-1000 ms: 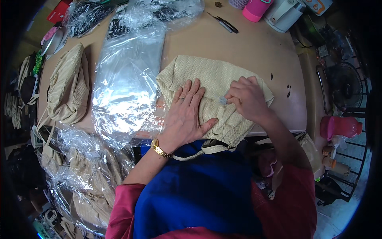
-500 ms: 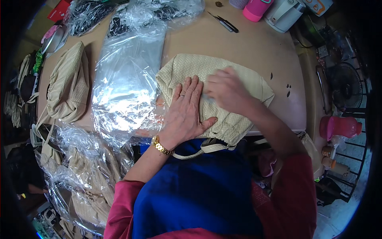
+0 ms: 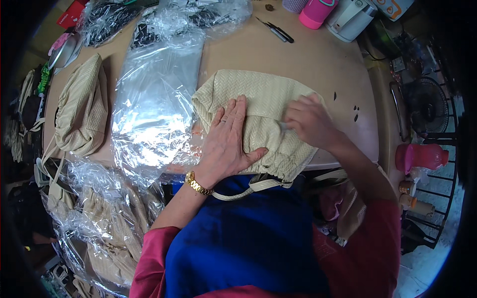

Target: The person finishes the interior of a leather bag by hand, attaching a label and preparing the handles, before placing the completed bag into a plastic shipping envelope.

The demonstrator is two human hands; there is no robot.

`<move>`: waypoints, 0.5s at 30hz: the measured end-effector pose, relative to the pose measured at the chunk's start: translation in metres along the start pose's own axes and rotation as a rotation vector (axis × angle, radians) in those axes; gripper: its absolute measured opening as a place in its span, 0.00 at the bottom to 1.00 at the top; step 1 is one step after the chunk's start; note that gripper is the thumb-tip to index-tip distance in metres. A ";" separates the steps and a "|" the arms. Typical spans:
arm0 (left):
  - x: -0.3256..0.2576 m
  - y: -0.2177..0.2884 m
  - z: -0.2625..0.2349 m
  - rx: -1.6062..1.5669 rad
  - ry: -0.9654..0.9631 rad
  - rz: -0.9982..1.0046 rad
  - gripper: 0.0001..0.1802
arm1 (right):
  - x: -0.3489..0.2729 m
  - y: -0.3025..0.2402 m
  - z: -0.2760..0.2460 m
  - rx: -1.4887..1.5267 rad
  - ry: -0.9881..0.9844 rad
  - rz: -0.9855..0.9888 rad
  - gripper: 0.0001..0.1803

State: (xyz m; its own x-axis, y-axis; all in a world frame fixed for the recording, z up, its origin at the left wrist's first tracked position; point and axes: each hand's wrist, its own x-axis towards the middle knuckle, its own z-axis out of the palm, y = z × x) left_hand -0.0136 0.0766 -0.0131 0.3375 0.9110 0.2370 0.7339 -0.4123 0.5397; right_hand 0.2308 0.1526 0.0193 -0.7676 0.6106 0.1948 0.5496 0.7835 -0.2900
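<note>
A cream woven bag (image 3: 258, 97) lies on the wooden table (image 3: 318, 59) right in front of me, its strap hanging off the near edge. My left hand (image 3: 226, 139) lies flat on the bag with fingers spread, a gold watch on the wrist. My right hand (image 3: 310, 121) rests on the bag's right part, fingers curled and pinching at its surface; I cannot tell whether a small item is between the fingertips.
A clear plastic sleeve (image 3: 154, 104) lies left of the bag. A second cream bag (image 3: 79, 111) sits at the table's left edge. Scissors (image 3: 276, 30), a pink container (image 3: 318, 12) and a white device (image 3: 350, 20) are at the back. Wrapped bags (image 3: 99, 218) pile at lower left.
My right hand slid left across the bag's top and has come back toward its right side. My left hand has stayed pressed flat on the bag.
</note>
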 end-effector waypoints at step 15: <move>0.002 0.002 -0.001 -0.012 -0.005 -0.070 0.67 | 0.061 -0.028 0.037 0.049 0.177 -0.022 0.05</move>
State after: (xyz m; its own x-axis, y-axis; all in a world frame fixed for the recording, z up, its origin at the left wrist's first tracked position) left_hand -0.0119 0.0771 -0.0108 0.2883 0.9377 0.1939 0.7489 -0.3470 0.5645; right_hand 0.1568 0.1638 0.0050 -0.7067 0.6079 0.3619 0.5135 0.7926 -0.3287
